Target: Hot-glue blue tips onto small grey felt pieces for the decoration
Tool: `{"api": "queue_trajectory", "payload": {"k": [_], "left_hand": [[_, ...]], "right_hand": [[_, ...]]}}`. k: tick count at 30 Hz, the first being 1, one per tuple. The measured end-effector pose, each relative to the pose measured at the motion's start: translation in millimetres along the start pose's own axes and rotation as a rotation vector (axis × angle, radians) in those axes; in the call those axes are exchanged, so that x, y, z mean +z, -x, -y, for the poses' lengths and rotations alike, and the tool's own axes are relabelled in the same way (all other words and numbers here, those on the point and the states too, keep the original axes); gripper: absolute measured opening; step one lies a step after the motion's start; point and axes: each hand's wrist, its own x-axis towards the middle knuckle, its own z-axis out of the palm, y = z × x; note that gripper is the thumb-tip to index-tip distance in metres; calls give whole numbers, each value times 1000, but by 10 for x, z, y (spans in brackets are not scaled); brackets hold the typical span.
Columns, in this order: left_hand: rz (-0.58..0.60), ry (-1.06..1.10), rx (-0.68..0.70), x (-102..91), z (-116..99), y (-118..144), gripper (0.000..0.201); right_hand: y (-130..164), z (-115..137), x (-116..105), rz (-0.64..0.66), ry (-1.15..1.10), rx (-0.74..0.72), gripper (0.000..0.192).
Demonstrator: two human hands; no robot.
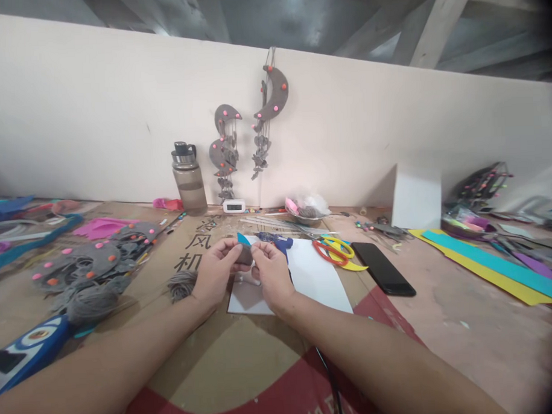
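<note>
My left hand pinches a small grey yarn-covered piece above a white sheet. My right hand meets it from the other side, thumb and fingertips closed at the piece's edge; what exactly lies between them is too small to make out. A bright blue tip sticks up just behind the grey piece. Beyond my right hand lies a blue glue gun, partly hidden. A ball of grey yarn rests beside my left wrist.
Orange and yellow scissors and a black phone lie to the right. Grey moon-shaped decorations and more yarn are on the left. A bottle and small clock stand by the wall, where moon hangings hang.
</note>
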Motion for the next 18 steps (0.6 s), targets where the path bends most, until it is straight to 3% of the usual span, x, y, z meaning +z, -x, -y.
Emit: {"api": "queue_trajectory", "payload": {"k": [18], "left_hand": [[16,56,0,-45,28,9,30]], "right_hand": [[8,-8,-31,7,72,-35,24]]}}
